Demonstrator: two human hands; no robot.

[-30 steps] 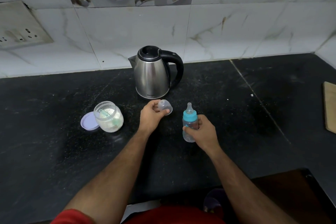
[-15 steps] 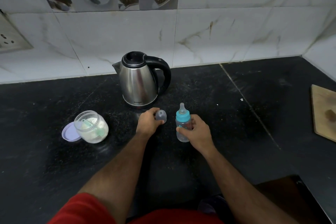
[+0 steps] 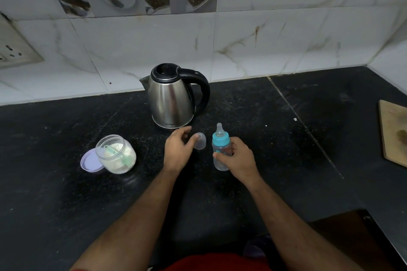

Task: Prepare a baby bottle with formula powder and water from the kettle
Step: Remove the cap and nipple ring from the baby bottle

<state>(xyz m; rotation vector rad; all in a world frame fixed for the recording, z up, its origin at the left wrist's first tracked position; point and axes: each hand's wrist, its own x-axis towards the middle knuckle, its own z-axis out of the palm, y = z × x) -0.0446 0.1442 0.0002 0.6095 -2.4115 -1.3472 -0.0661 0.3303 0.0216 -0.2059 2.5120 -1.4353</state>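
Observation:
A small clear baby bottle (image 3: 221,146) with a teal collar and a teat stands upright on the black counter (image 3: 286,138). My right hand (image 3: 242,160) grips its body from the right. The bottle's clear dome cap (image 3: 200,142) sits on the counter just left of it. My left hand (image 3: 176,152) is beside the cap with fingers loosened, and only the thumb tip touches it. A steel kettle (image 3: 171,99) with a black handle stands behind both hands. An open jar of white formula powder (image 3: 116,154) with a green scoop inside sits at the left.
The jar's lilac lid (image 3: 88,161) lies flat against the jar's left side. A wooden board (image 3: 394,130) lies at the counter's right edge. A wall socket (image 3: 13,53) is on the tiled wall at far left. The counter's front edge drops off at lower right.
My left hand has set the clear cap down on the counter and loosened its fingers from it. My right hand keeps its hold on the bottle. The camera has shifted slightly.

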